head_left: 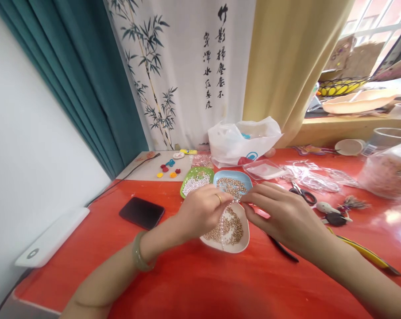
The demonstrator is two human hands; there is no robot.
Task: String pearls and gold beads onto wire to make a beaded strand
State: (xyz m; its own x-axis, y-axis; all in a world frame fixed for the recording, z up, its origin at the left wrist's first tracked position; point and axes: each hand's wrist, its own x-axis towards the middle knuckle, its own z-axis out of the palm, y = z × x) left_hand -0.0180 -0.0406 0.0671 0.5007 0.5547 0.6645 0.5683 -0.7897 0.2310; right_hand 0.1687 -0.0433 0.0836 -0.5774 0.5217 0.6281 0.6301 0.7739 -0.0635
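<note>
My left hand (203, 209), with a ring and a bangle (141, 251), is closed in a pinch on a strand of small pale beads (222, 228). The strand hangs down over a white dish (243, 241) of gold beads. Close by on the right, my right hand (273, 206) pinches at the strand's upper end; what its fingertips hold is too small to make out. Behind the hands, a blue dish (217, 174) holds more gold beads. A green dish (183, 188) with pearl-white beads stands left of it, partly covered by my left hand.
On the red table lie a black phone (142, 213) at left, and scissors (303, 194), a keychain (335, 218) and a yellow-handled tool (363, 252) at right. A white plastic bag (230, 144) stands at the back. Clear plastic packets (315, 177) and a tub (388, 173) sit back right.
</note>
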